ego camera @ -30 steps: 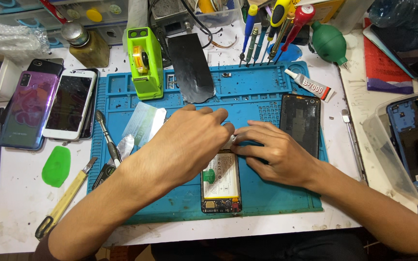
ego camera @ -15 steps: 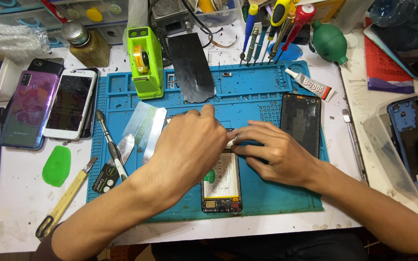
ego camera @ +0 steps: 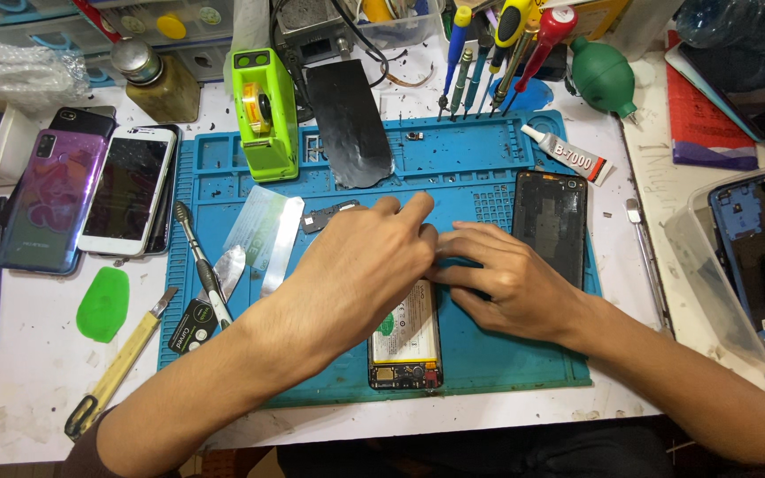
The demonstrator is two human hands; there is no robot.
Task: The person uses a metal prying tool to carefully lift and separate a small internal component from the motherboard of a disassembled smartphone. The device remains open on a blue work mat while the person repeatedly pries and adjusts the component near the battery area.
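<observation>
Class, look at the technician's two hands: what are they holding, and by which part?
Both the left hand and right hand press on the upper end of the opened phone; the exact grip is hidden.

Two bare forearms, bare hands (ego camera: 360,265), no rings, no sleeves visible

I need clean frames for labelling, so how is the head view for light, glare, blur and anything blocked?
Head view: even overhead light with soft shadows; mild glare on the clear film strip and purple phone; the left hand and right hand look sharp; both hands cover the top of the opened phone on the blue mat.
</observation>
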